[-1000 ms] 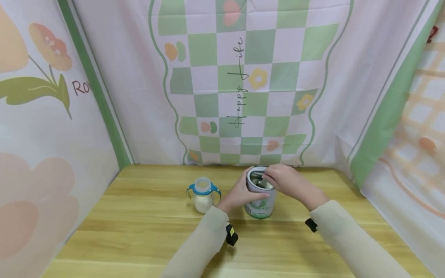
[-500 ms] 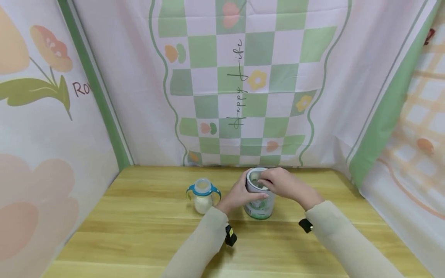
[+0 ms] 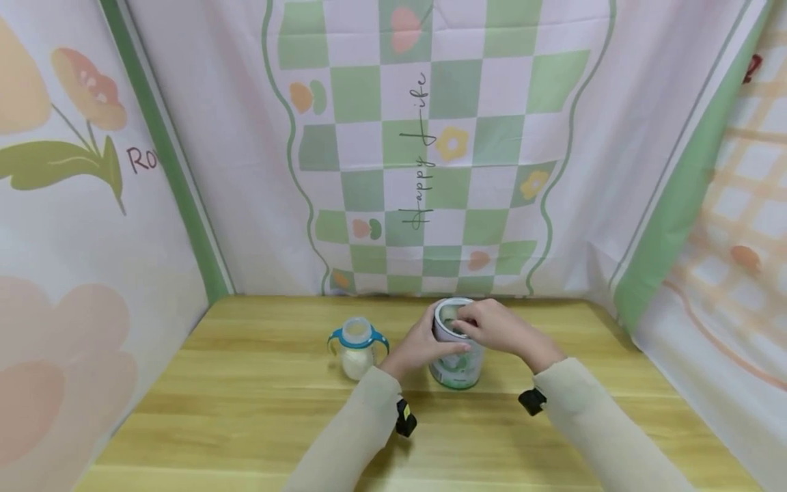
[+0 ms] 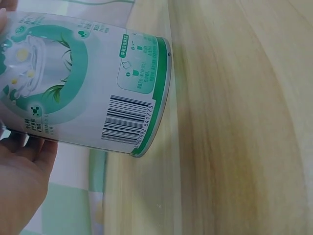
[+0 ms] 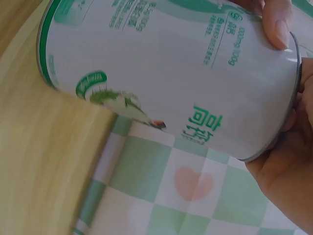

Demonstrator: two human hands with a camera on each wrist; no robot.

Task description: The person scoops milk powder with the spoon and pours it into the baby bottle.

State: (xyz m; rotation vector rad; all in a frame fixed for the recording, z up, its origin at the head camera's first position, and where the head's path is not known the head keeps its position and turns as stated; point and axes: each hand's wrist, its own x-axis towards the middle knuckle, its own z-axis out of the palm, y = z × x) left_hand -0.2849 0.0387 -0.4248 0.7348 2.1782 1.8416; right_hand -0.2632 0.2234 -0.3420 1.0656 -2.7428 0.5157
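A white-and-green milk powder can (image 3: 456, 372) stands open-topped on the wooden table. My left hand (image 3: 424, 347) grips it from the left near the top, thumb across the front and fingers round the far side. In the left wrist view, the can's barcode side (image 4: 128, 122) shows. My right hand (image 3: 492, 326) reaches over the rim with its fingers curled together inside the mouth. Whatever they pinch is hidden in the can; a grey spoon-like thing showed there a second ago. To the left stands a lidless baby bottle (image 3: 357, 362) with blue handles and pale contents.
The wooden table (image 3: 246, 410) ends at a curtain (image 3: 406, 184) printed with green checks, close behind the can. More printed cloth hangs at the left and right. A small black wrist camera (image 3: 406, 418) sits under the left sleeve, another (image 3: 531, 401) under the right.
My right hand has lowered its fingers deeper into the can, and the grey spoon-like thing has gone out of sight. The left hand keeps its grip; the bottle has not moved.
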